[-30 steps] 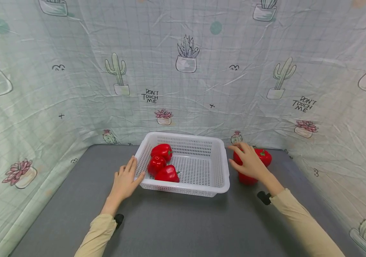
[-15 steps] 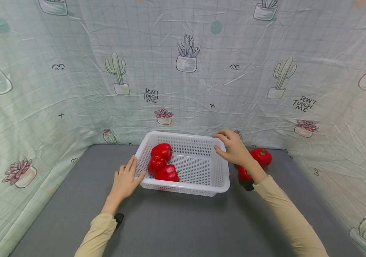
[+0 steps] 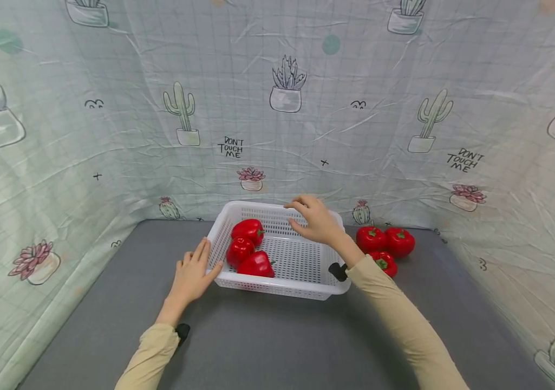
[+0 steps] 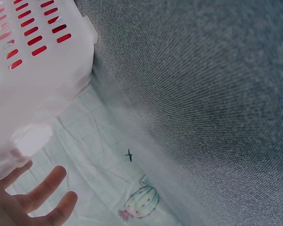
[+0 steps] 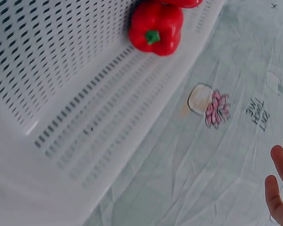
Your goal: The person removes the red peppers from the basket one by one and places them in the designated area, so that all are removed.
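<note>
A white perforated plastic basket (image 3: 277, 287) stands on the grey table, with three red bell peppers (image 3: 256, 265) grouped in its left half. My left hand (image 3: 191, 279) rests against the basket's left rim, fingers extended and thumb near the front corner. In the left wrist view, its fingers show beside the basket wall. Over the basket's right half, near the back rim, hovers my right hand (image 3: 315, 222), fingers loosely bent and nothing held. In the right wrist view a bell pepper (image 5: 156, 29) with a green stem lies inside the basket, well away from the fingers.
Three more red bell peppers (image 3: 399, 242) sit clustered on the table (image 3: 277, 341) to the right of the basket, partly behind the right forearm. A patterned cloth curtain (image 3: 238, 81) encloses the table at the back and sides.
My right hand has moved left from above the peppers on the right to above the basket, uncovering those peppers. My left hand has stayed at the basket's rim.
</note>
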The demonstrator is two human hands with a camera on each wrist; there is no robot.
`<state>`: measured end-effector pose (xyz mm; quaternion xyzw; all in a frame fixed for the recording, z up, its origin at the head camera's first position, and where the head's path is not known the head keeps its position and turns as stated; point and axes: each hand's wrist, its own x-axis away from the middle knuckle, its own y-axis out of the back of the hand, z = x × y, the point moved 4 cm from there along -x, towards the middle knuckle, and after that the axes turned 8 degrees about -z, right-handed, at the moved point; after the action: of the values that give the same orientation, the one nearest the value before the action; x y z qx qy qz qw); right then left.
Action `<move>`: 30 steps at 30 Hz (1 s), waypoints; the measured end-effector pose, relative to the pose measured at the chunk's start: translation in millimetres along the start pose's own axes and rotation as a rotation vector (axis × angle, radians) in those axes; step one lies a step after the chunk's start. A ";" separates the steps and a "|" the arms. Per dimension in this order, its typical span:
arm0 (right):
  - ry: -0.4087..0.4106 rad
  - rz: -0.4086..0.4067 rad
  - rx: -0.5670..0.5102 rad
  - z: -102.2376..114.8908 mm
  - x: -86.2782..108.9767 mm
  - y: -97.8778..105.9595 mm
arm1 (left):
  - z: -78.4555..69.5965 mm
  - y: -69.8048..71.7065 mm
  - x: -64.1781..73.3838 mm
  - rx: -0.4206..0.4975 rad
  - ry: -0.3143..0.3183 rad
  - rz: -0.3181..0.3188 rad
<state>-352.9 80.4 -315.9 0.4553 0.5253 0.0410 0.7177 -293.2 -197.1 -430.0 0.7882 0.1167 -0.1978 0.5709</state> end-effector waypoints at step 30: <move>-0.209 0.461 0.099 -3.3 -15.2 -134.3 | 0.6 0.5 0.2 0.016 0.001 0.008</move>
<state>-418.6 -3.9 -398.7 0.5994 0.3318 0.1306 0.7166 -292.9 -197.8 -429.8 0.7935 0.1120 -0.1959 0.5652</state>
